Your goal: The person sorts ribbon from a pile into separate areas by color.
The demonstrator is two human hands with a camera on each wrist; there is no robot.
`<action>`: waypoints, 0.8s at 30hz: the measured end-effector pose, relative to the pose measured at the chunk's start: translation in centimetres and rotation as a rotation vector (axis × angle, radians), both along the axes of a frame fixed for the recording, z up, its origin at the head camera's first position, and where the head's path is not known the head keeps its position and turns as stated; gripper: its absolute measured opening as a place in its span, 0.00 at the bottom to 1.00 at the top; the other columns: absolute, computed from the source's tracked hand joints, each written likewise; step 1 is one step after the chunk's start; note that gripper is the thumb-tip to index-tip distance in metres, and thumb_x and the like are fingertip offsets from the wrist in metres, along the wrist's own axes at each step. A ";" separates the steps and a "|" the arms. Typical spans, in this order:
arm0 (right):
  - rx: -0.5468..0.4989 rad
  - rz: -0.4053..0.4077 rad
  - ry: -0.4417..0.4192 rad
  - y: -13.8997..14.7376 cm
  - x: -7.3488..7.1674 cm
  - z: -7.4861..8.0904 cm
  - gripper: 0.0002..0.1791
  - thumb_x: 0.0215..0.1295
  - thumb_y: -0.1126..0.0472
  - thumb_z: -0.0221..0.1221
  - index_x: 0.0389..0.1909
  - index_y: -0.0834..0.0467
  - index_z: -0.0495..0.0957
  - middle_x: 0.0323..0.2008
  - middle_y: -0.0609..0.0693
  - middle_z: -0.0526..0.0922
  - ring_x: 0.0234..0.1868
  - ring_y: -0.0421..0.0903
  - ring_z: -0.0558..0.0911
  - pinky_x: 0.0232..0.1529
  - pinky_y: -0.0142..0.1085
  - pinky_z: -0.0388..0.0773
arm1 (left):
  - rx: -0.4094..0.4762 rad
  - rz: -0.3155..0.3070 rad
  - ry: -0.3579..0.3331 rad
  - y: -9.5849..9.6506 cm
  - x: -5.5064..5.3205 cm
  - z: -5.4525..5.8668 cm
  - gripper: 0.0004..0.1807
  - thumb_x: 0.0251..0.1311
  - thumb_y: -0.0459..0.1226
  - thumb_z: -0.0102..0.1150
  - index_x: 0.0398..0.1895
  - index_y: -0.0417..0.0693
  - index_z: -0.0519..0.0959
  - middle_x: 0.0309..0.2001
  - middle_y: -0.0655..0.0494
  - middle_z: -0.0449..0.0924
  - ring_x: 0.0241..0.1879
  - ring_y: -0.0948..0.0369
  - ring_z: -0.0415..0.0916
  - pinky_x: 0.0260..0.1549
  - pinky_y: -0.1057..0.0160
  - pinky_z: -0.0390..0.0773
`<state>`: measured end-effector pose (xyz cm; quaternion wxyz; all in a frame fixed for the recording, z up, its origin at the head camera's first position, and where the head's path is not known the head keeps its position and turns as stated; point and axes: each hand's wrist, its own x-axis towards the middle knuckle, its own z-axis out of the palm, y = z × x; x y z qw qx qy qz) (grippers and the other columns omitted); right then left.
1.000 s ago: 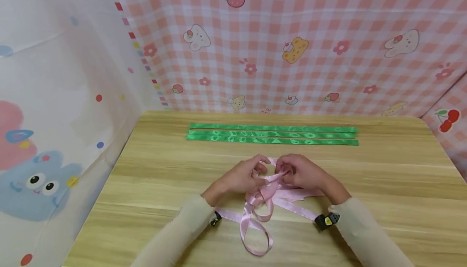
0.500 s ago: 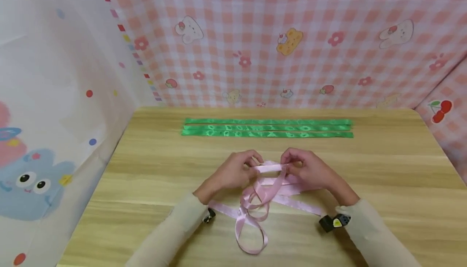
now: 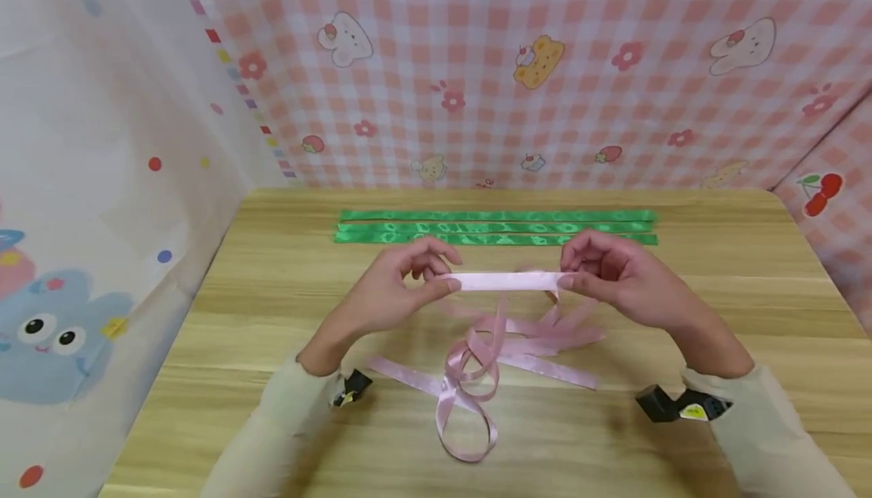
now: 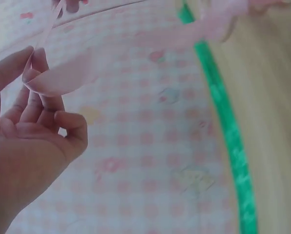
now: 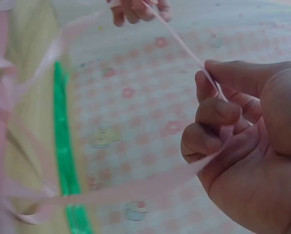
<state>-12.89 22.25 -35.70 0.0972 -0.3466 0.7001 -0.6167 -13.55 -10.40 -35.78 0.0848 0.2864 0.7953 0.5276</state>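
A pink satin ribbon is stretched level above the table between both hands. My left hand pinches its left end between thumb and forefinger. At the other end, my right hand pinches it, thumb in front and fingers curled. In the right wrist view, part of the ribbon passes through the curled fingers and trails down. From the left hand, in the left wrist view, more ribbon hangs slack. Below the hands lies a loose heap of pink ribbon with loops and flat strips.
Several green ribbon strips lie parallel along the back of the wooden table. Behind the table hangs a pink checked cloth. A white printed sheet hangs at the left. Each wrist carries a small black camera.
Both hands have risen off the heap and moved apart, drawing the pink ribbon straight between them. The looped heap stays on the table. The head view has tilted slightly down.
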 end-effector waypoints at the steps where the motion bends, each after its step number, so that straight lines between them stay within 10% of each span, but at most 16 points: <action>1: -0.006 -0.002 0.008 0.3 0.2 0.6 0.09 0.65 0.81 0.54 0.41 0.67 0.71 0.31 0.48 0.79 0.28 0.39 0.76 0.25 0.32 0.73 | 0.002 -0.004 0.002 -0.4 0.1 0.5 0.12 0.63 0.36 0.65 0.48 0.52 0.79 0.32 0.60 0.82 0.30 0.59 0.74 0.31 0.64 0.70; 11: 0.026 -0.092 0.011 4.2 1.8 4.4 0.13 0.63 0.85 0.52 0.43 0.67 0.71 0.32 0.50 0.79 0.32 0.43 0.78 0.34 0.30 0.76 | 0.079 -0.038 -0.025 -5.4 0.7 2.7 0.13 0.66 0.28 0.59 0.53 0.41 0.76 0.31 0.54 0.81 0.24 0.60 0.75 0.20 0.63 0.72; 24: -0.033 -0.124 0.012 8.7 2.0 3.1 0.17 0.61 0.89 0.48 0.45 0.71 0.70 0.33 0.52 0.81 0.33 0.42 0.80 0.30 0.32 0.73 | 0.031 0.056 -0.015 -10.5 -0.3 1.4 0.16 0.62 0.25 0.61 0.53 0.37 0.77 0.34 0.56 0.85 0.29 0.60 0.81 0.31 0.64 0.81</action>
